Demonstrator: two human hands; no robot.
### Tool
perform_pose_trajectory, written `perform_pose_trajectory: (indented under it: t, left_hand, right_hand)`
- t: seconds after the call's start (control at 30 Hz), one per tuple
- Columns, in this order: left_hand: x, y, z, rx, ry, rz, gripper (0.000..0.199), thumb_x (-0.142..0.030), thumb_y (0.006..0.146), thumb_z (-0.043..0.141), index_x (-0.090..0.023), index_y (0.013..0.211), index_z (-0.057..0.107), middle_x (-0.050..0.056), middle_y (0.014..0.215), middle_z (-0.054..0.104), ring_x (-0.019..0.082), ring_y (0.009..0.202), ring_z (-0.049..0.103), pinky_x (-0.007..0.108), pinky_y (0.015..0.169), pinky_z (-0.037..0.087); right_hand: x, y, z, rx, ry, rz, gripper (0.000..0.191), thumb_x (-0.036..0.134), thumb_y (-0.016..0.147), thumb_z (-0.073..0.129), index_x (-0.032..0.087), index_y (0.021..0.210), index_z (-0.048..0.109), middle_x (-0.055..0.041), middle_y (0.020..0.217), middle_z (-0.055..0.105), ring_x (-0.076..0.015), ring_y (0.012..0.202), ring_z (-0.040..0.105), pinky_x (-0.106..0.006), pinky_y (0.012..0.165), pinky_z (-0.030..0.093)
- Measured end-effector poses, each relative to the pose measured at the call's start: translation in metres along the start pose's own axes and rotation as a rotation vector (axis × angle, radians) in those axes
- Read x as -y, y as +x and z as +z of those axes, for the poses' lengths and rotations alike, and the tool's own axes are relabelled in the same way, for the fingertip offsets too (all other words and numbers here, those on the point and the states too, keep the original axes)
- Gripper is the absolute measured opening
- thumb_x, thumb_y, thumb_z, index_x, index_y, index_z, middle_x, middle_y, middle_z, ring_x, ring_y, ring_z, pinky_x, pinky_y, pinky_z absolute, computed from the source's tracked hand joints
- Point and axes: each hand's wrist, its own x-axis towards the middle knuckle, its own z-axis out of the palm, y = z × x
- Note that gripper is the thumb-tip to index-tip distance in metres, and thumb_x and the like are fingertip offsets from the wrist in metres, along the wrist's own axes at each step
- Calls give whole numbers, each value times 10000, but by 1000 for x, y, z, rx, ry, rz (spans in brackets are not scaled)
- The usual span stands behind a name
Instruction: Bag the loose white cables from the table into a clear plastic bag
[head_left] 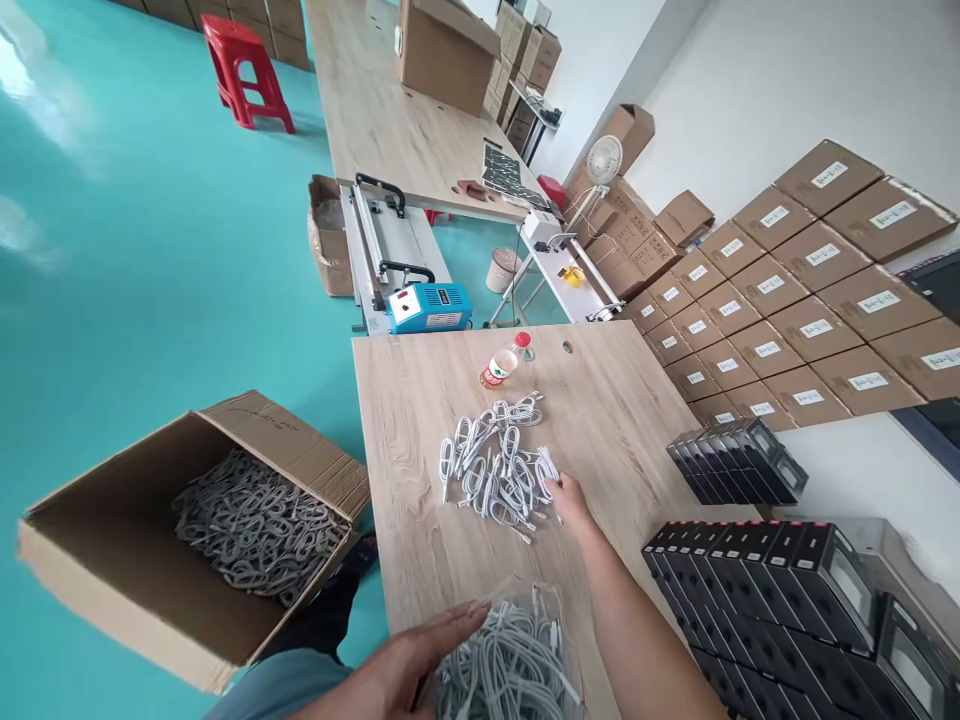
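Observation:
My right hand (571, 502) is closed on a coiled white cable (546, 472) at the right edge of a loose pile of coiled white cables (495, 470) on the wooden table (420, 560). Close to me lies a clear plastic bag (551, 597) packed with white cables (506, 670). My left hand (420, 650) rests along the bag's left side, its fingers stretched out and touching the bag. The lower part of that hand and its thumb are partly hidden at the bottom of the view.
A bottle with a red cap (504, 362) stands beyond the pile. At left, an open cardboard box (112, 560) holds many coiled cables. Black boxes (757, 570) line the right side. Ahead are a blue-ended machine (429, 307), a fan (604, 160) and stacked cartons (810, 290).

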Motion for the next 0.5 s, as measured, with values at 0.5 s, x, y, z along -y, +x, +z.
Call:
perform_pose_trajectory:
  t: [0.5]
  left_hand:
    - [3,9,1,46,-447,51,746,-346,861,667,-268,1548,387,74,1468,559,301,1362,494,450,1155,393]
  right_hand:
    - [61,-124,-52,308,595,-253,401,541,786,731,211,1009,682,-61,960,745,-245,934,705,-407,892,550]
